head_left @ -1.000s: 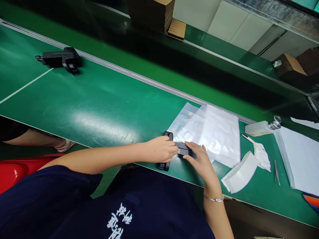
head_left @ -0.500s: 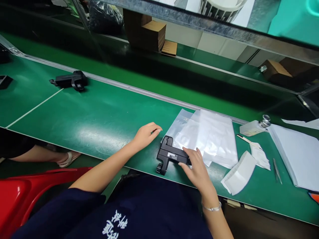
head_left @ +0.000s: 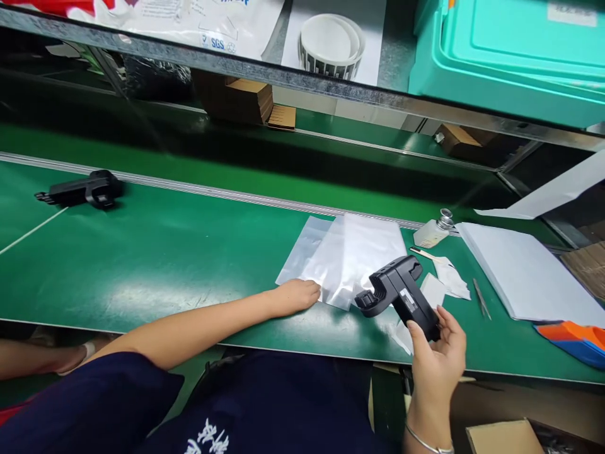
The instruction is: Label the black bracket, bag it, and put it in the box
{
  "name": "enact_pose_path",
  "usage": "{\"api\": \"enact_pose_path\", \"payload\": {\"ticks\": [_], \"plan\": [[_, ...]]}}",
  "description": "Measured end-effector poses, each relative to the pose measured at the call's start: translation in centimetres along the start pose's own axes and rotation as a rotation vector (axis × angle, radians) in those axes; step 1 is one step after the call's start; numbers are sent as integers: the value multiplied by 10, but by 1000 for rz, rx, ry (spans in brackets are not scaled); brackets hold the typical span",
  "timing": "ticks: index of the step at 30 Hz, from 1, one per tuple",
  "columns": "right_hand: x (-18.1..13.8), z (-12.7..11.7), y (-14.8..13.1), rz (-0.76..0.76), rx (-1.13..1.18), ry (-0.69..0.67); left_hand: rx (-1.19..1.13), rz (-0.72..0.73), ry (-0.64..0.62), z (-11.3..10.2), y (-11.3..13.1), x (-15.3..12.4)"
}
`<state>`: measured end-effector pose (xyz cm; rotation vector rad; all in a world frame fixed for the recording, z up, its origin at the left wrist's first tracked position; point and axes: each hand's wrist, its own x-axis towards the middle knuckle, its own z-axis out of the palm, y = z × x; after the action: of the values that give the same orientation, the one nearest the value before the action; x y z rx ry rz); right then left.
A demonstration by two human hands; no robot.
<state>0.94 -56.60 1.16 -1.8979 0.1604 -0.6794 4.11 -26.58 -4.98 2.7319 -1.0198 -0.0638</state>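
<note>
My right hand [head_left: 437, 350] grips one end of a black plastic part [head_left: 397, 290] with a small white label and holds it lifted above the green belt [head_left: 165, 258]. My left hand [head_left: 297, 295] rests on the near corner of a stack of clear plastic bags [head_left: 347, 255], its fingers curled on the top bag's edge. A second black part [head_left: 82, 189] lies far left on the belt, out of reach of both hands.
Right of the bags lie a small glass bottle [head_left: 432, 232], white label strips [head_left: 449, 277], tweezers [head_left: 481, 297], a stack of white sheets [head_left: 524, 271] and an orange-blue item [head_left: 574, 339]. Cardboard boxes [head_left: 246, 101] sit behind the belt. Another person's foot [head_left: 70, 359] shows lower left.
My right hand has lifted the black part off the belt and carried it right. My left hand let go of it and moved onto the bags' corner. The view tilted up.
</note>
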Motion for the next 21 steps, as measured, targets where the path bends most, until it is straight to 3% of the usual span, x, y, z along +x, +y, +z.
{"api": "enact_pose_path", "payload": {"ticks": [4,7,10,15,17,21], "plan": [[-5,4,9,-100,-75,-80,-38,-21,62,2,-9,-21],[-8,13,10,-144,-96,-155,-37,-78,27,4,-14,-29],[-8,20,5,-196,-119,-175,-39,-149,28,1,-21,-22],[-9,22,-4,-249,-102,-199,23,-464,74,-7,-15,9],[-8,20,-8,-271,-100,-199,28,-428,34,-8,-8,16],[-5,16,-16,-356,-124,-172,73,-216,-64,-12,-4,13]]}}
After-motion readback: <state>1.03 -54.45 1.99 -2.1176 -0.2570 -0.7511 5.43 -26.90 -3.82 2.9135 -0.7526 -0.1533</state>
